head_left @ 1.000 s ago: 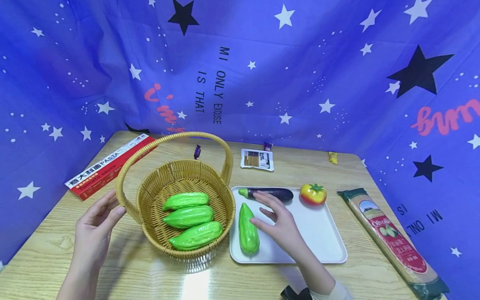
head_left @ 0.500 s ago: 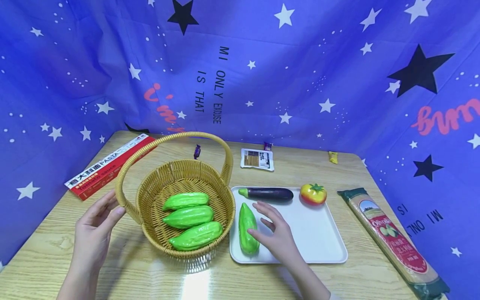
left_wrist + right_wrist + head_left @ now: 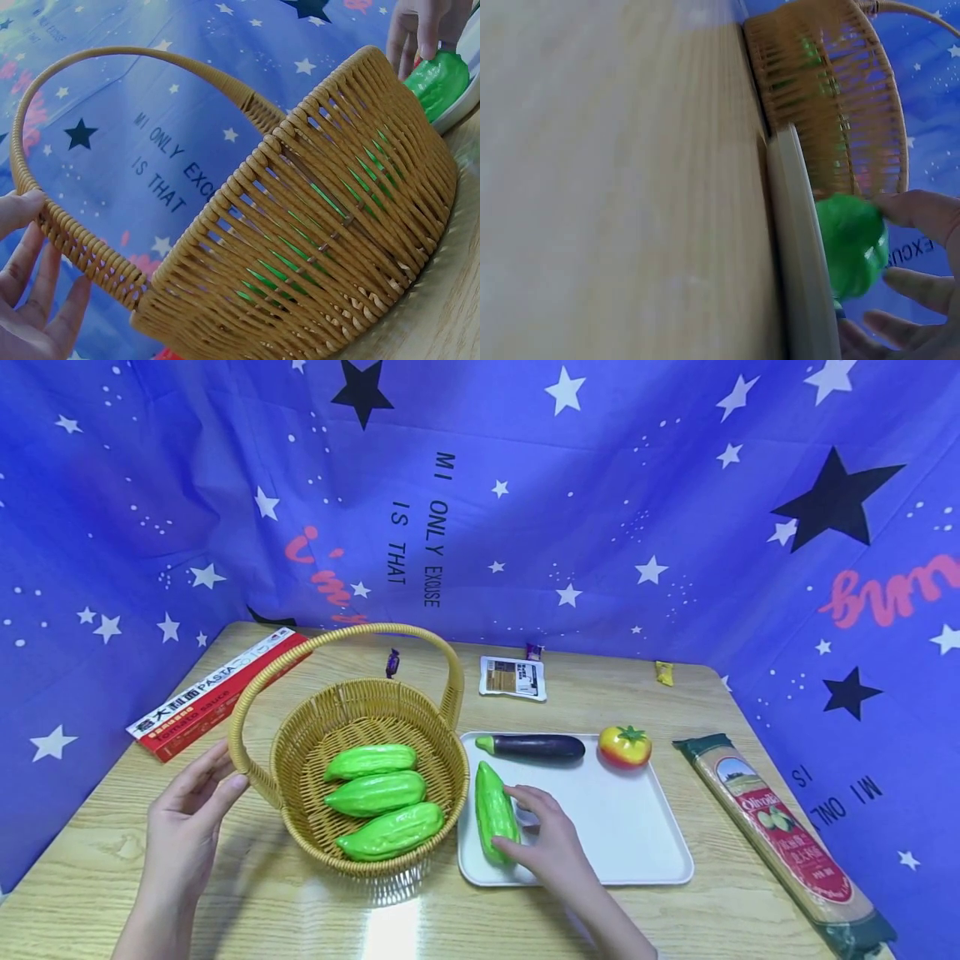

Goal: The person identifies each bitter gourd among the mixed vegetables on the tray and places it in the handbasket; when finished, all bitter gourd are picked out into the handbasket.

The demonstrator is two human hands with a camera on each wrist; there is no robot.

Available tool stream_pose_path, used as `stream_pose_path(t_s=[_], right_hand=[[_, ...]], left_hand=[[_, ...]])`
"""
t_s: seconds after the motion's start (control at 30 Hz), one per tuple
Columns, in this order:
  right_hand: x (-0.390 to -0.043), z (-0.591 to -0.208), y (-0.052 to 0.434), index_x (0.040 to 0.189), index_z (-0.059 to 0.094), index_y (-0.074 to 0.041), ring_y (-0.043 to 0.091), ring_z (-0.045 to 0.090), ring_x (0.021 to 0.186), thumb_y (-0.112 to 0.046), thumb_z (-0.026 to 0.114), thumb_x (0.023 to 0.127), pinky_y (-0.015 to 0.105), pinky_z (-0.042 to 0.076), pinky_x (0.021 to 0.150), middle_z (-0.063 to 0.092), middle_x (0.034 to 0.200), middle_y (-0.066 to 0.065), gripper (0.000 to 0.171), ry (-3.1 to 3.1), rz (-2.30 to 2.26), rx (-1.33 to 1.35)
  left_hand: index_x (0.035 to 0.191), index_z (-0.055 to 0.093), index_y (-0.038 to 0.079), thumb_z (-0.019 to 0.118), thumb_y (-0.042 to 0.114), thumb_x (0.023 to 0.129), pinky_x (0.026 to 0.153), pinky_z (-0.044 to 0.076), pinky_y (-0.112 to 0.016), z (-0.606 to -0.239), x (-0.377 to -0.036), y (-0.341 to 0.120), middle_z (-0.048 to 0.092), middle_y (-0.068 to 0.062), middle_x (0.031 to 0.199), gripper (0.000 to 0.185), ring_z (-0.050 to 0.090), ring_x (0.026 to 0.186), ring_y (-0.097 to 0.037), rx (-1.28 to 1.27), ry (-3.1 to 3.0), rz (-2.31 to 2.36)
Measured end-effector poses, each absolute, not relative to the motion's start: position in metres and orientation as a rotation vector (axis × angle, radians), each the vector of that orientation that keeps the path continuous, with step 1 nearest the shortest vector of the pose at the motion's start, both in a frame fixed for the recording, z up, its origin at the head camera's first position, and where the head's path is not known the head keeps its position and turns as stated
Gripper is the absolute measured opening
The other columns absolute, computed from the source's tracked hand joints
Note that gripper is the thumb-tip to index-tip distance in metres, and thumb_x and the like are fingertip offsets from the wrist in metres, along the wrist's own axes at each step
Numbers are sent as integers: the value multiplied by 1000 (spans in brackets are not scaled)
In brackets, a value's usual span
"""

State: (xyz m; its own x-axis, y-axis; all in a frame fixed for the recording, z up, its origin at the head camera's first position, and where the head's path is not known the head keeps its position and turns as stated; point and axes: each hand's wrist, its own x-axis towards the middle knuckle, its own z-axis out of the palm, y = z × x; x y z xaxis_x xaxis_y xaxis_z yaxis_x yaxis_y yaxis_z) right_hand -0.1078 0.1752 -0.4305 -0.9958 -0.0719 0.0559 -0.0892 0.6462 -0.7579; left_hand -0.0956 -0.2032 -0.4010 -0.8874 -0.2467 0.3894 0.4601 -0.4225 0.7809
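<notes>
My left hand (image 3: 183,827) rests against the outer left side of the wicker basket's (image 3: 281,727) handle, fingers loosely spread; in the left wrist view the thumb overlaps the handle (image 3: 90,244). Three green toy bitter melons (image 3: 375,793) lie side by side inside the basket. My right hand (image 3: 551,843) pinches another bitter melon (image 3: 495,814), which lies on the left side of the white tray (image 3: 622,827). Thumb and fingers touch that melon's right side in the head view; in the right wrist view its rounded end (image 3: 851,244) shows beside the thumb.
A toy eggplant (image 3: 540,747) and a red-yellow tomato (image 3: 625,747) sit at the tray's back. A red pasta box (image 3: 217,693) lies left, a spaghetti pack (image 3: 787,843) right. A flat packet (image 3: 513,678) and wrapped candies (image 3: 664,673) lie behind, before a starry blue cloth (image 3: 480,527).
My right hand has come down from above the tray onto the bitter melon, its fingers closing in; the melon has tilted slightly. The left hand and basket look unchanged.
</notes>
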Motion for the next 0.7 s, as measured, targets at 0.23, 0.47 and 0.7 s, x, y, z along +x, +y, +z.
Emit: stream_pose_path(t_s=[0.23,0.47,0.7], right_hand=[[-115,-429,183,119,64,-14,29,61,108,-8,79,70,33,58,84,59,127,11,52,-2815,1376,165],[-115,-429,182,122,62,-16,27,64,103,-10,78,72,36,57,86,63,122,11,53,-2853,1394,180],[-115,-433,183,125,60,-19,21,67,94,-10,75,75,25,58,78,65,119,12,53,-2867,1485,105]], left_hand=[[127,51,-9,42,-24,87,91,53,-20,-402,-96,-204,69,-7,114,44,65,105,-13,-336,-1357,-2332],[128,51,-9,42,-24,87,92,53,-20,-402,-96,-204,69,-8,115,44,64,106,-13,-344,-1352,-2333],[128,51,-9,42,-24,86,92,52,-20,-402,-96,-204,69,-8,114,45,65,105,-13,-324,-1361,-2331]])
